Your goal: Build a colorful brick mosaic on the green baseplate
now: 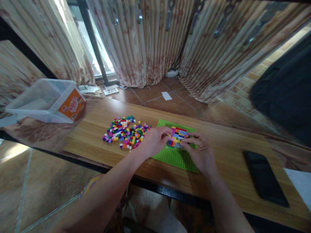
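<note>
A layered block of multicoloured toy building bricks [178,136] stands on a green studded baseplate [173,158]. My left hand [156,139] is closed at the block's left side, thumb and forefinger pinched against its bricks. From the right, my right hand [200,150] grips the block with bent fingers and thumb at its side and near corner. My fingers hide parts of both edges, and any single small brick between them cannot be made out. Just left of my left hand lies a spread pile of loose bricks [125,132] in many colours.
The wooden board [225,145] carries a black phone [264,178] at the right. A clear plastic box [46,100] with an orange label stands at the left. White paper [300,183] lies at the right edge. Hanging metal tools [170,14] and curtains [145,48] are beyond.
</note>
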`<state>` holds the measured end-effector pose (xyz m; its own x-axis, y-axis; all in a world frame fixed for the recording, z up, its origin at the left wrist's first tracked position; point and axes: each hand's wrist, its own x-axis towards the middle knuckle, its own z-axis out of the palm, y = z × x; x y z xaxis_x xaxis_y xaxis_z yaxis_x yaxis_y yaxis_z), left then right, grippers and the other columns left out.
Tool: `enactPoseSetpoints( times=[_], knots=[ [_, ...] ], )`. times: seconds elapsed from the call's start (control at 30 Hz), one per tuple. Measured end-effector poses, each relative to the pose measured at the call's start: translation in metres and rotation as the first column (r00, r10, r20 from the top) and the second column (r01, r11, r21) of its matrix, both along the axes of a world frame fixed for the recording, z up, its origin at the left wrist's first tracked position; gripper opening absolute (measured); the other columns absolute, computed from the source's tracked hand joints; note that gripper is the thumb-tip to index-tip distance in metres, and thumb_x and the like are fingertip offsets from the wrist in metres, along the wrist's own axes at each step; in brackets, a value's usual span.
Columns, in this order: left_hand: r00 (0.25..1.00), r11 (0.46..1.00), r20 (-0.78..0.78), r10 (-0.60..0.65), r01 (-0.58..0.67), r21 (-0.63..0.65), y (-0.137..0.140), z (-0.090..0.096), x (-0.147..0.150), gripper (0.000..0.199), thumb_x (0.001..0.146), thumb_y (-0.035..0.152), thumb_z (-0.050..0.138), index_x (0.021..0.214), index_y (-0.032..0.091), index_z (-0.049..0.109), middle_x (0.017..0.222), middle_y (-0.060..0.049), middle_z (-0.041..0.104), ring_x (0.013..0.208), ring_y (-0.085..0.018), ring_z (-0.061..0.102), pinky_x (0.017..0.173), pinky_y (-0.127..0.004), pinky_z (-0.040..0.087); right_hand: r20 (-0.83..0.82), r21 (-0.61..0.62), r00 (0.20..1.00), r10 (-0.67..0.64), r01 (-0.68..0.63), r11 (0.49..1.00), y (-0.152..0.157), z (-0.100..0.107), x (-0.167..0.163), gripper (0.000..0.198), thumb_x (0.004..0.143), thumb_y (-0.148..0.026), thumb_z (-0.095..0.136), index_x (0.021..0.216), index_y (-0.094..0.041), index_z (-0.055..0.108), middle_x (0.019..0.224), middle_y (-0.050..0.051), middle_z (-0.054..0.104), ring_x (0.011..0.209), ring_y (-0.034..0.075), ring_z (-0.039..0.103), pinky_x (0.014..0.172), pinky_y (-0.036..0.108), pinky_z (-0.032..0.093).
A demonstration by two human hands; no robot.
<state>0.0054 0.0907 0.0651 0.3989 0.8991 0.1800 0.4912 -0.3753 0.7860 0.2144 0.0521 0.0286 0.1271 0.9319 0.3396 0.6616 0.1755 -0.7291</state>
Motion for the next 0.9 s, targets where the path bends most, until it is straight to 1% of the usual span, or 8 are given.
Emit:
enactPoseSetpoints(
  times=[0.17,0.33,0.53,0.67,0.9],
  knots=[
    [1.0,1.0,-0.008,-0.022,0.022,0.006,0.0006,-0.0007,-0.0001,0.019,0.087,0.016,0.056,0.1,0.019,0.069,0.097,-0.002,0.075,0.086,-0.016,0.067,0.081,-0.027,0.05,0.038,-0.011,0.999,-0.01,0.011,1.0,0.0019,0.0033,-0.0051,0.01,0.075,-0.038,0.074,0.072,-0.028,0.074,0.108,0.005,0.063,0.108,0.026,0.054,0.098,0.05,0.039],
    [0.999,0.999,-0.032,-0.037,0.038,0.012,0.0005,-0.0018,-0.0007,0.019,0.088,0.016,0.054,0.099,0.02,0.069,0.098,-0.001,0.075,0.088,-0.016,0.067,0.082,-0.027,0.05,0.034,0.01,0.999,-0.011,0.01,1.0,0.0034,0.0014,-0.0062,0.016,0.076,-0.038,0.073,0.069,-0.025,0.069,0.106,0.006,0.063,0.104,0.026,0.056,0.096,0.049,0.041],
    [0.999,0.999,-0.031,-0.044,0.044,0.015,-0.0003,-0.0017,-0.0003,0.018,0.088,0.017,0.054,0.098,0.019,0.069,0.099,-0.002,0.075,0.088,-0.016,0.067,0.082,-0.027,0.05,0.043,0.022,0.999,0.009,-0.01,1.0,0.0025,-0.0029,-0.005,0.016,0.077,-0.039,0.071,0.07,-0.025,0.069,0.106,0.005,0.062,0.104,0.024,0.056,0.096,0.047,0.043],
    [0.998,0.998,-0.027,-0.056,0.056,0.019,-0.0001,-0.004,0.0004,0.019,0.088,0.015,0.053,0.098,0.018,0.069,0.098,-0.003,0.074,0.087,-0.016,0.067,0.081,-0.027,0.05,0.006,0.0,1.0,0.008,-0.008,1.0,0.0017,-0.0023,-0.0068,0.016,0.077,-0.039,0.071,0.07,-0.025,0.07,0.107,0.005,0.06,0.103,0.023,0.057,0.095,0.045,0.044],
    [0.996,0.997,-0.053,-0.068,0.069,0.022,0.0001,-0.0096,0.0023,0.019,0.09,0.017,0.052,0.096,0.019,0.07,0.094,-0.002,0.074,0.086,-0.016,0.066,0.081,-0.026,0.05,-0.066,-0.038,0.998,-0.009,0.006,0.999,0.0015,-0.0016,-0.0086,0.019,0.076,-0.041,0.072,0.07,-0.023,0.071,0.11,0.006,0.059,0.102,0.023,0.059,0.085,0.042,0.048]
  ],
)
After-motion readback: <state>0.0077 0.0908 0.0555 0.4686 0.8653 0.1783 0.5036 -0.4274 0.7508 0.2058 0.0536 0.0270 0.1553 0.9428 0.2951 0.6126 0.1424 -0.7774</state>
